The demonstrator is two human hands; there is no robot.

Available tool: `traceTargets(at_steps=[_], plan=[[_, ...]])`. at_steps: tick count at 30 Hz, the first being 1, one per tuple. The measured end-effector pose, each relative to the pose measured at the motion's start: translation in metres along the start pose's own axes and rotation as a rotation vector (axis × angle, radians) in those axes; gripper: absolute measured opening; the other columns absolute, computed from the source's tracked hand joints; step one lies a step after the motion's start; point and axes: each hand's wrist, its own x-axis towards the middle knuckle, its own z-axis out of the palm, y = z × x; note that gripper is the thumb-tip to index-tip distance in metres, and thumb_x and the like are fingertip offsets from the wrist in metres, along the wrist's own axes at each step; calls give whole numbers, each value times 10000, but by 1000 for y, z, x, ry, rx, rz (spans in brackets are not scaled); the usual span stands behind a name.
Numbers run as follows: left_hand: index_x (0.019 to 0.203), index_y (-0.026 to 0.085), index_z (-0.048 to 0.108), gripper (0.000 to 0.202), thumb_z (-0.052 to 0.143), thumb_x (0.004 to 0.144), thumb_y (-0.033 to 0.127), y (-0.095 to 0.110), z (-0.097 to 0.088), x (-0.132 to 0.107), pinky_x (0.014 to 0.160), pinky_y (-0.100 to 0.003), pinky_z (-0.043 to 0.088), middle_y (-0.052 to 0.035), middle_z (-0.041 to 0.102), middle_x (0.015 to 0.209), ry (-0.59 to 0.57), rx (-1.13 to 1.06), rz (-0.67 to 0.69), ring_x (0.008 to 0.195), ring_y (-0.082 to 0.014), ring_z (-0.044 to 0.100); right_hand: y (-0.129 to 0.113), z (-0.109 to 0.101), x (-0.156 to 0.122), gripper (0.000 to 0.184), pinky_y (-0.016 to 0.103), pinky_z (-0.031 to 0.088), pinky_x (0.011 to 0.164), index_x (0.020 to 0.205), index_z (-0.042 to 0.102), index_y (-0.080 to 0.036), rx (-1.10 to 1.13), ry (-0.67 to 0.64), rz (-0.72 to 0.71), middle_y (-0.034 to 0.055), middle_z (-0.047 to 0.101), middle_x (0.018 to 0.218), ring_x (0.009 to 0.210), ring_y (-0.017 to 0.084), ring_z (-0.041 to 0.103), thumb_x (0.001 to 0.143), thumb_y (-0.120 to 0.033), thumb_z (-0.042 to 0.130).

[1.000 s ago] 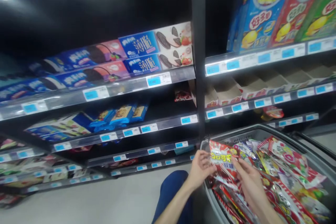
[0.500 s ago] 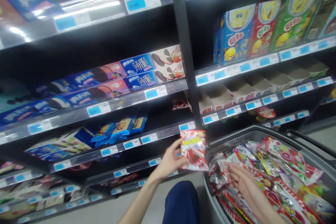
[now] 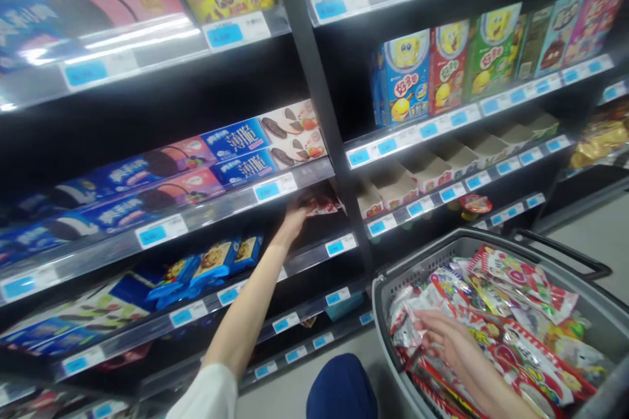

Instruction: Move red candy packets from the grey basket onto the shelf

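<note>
The packets [image 3: 531,281] in the basket [image 3: 384,334] look like thin plastic film, crinkled and shiny. The basket seems smooth plastic, rather matt. The open trays [image 3: 399,188] are of dull cardboard; the shelf edging [image 3: 162,57] is glossy plastic. Trouser leg [image 3: 341,389] and sleeve [image 3: 209,394] are matt cloth.

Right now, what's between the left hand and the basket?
In the head view, the shelf edge, price tag and dark post show between the left hand and basket.

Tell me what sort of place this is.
Most likely a shop's snack aisle: price labels along the shelves, rows of boxed cookies, and a grey basket holding snack bags.
</note>
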Motion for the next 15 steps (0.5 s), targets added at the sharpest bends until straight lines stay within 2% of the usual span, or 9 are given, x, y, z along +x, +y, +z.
traceTargets(at_steps=[3, 6, 8, 10, 15], plan=[[1327, 128, 595, 548, 715, 793, 172, -17, -2, 6, 1029, -410, 507, -136, 686, 1250, 21, 181, 76, 1130, -229, 648, -3, -1, -9, 350, 236, 482, 592, 858, 799, -189, 19, 22, 4, 73, 736, 837, 666, 151, 618, 608, -424, 869], [1321, 150, 626, 518, 718, 815, 210, -25, -7, 4, 1059, -473, 467, -146, 689, 1247, -30, 484, 201, 1117, -284, 645, -5, -2, -16, 339, 245, 476, 558, 793, 799, -190, 31, 73, 23, 81, 736, 802, 635, 160, 611, 537, -395, 887], [1306, 161, 652, 483, 709, 833, 242, -27, -10, 3, 1109, -514, 407, -151, 670, 1288, -58, 658, 302, 1180, -330, 608, -4, -3, -17, 342, 253, 478, 549, 774, 800, -192, 35, 120, 43, 92, 746, 821, 636, 171, 620, 495, -368, 891], [1298, 169, 664, 455, 690, 857, 279, -29, -11, 3, 1152, -532, 351, -146, 645, 1336, -80, 739, 363, 1272, -352, 547, -2, -5, -13, 342, 259, 489, 566, 782, 801, -195, 31, 138, 49, 98, 754, 851, 655, 177, 632, 495, -362, 882], [1370, 168, 618, 462, 546, 965, 377, -32, -11, 3, 1171, -488, 348, -137, 610, 1394, -177, 885, 301, 1348, -332, 499, 1, -6, -2, 370, 253, 477, 565, 802, 795, -181, -62, 93, 55, 89, 743, 806, 643, 170, 618, 535, -431, 853]])
